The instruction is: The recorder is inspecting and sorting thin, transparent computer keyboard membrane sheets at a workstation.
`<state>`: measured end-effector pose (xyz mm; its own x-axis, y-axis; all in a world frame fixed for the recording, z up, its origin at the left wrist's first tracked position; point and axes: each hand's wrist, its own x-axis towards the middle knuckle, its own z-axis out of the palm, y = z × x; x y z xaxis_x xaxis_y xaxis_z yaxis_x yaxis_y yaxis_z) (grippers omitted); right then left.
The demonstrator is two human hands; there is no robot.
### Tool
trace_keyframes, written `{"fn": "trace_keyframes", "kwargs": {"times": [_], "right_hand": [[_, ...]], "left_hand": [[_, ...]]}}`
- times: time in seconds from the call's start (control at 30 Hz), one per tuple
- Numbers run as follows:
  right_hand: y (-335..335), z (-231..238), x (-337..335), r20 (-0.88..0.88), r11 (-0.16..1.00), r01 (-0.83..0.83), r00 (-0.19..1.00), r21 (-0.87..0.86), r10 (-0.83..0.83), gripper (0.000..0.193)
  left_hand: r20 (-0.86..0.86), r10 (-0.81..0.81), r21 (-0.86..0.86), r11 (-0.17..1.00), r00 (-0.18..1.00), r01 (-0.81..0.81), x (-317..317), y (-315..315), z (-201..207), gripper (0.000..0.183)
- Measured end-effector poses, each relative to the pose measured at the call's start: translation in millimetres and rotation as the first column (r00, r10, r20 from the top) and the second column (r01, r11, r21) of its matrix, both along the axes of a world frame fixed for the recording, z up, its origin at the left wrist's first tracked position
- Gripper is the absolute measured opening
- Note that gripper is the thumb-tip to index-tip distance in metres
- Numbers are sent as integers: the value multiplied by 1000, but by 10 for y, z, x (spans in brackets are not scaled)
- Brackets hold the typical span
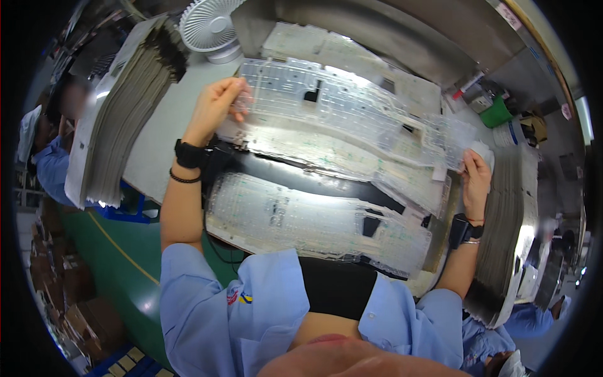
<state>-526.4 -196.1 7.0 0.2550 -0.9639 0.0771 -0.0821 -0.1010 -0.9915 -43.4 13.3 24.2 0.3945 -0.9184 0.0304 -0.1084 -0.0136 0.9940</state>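
A clear plastic circuit sheet (352, 94), long and printed with fine traces, is stretched between my two hands above the worktable. My left hand (217, 107) pinches its left end between thumb and fingers. At the opposite end, my right hand (475, 179) grips the sheet's right corner. Below the held sheet lies a layer of similar clear sheets (295, 141). Nearer my body, another printed clear sheet (301, 217) rests on a dark, shiny surface. Whether it is a single sheet or several, I cannot tell.
Tall stacks of sheets stand left (119, 119) and right (512, 207). A white fan (217, 25) sits at the back left. A green container (496, 113) and a red marker (458, 94) lie back right. A person in blue (53, 166) is at far left.
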Motion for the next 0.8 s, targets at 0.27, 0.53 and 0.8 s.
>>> {"fn": "trace_keyframes", "kwargs": {"times": [0.27, 0.53, 0.8], "right_hand": [[254, 156, 203, 10, 994, -83, 997, 68, 83, 25], [530, 370, 433, 17, 961, -253, 967, 109, 253, 32], [609, 421, 422, 94, 948, -299, 953, 111, 290, 34]], "left_hand": [[10, 136, -94, 987, 991, -134, 271, -81, -145, 26], [66, 269, -58, 962, 961, -266, 607, -51, -305, 27], [52, 253, -66, 966, 966, -249, 631, -64, -328, 26]]}}
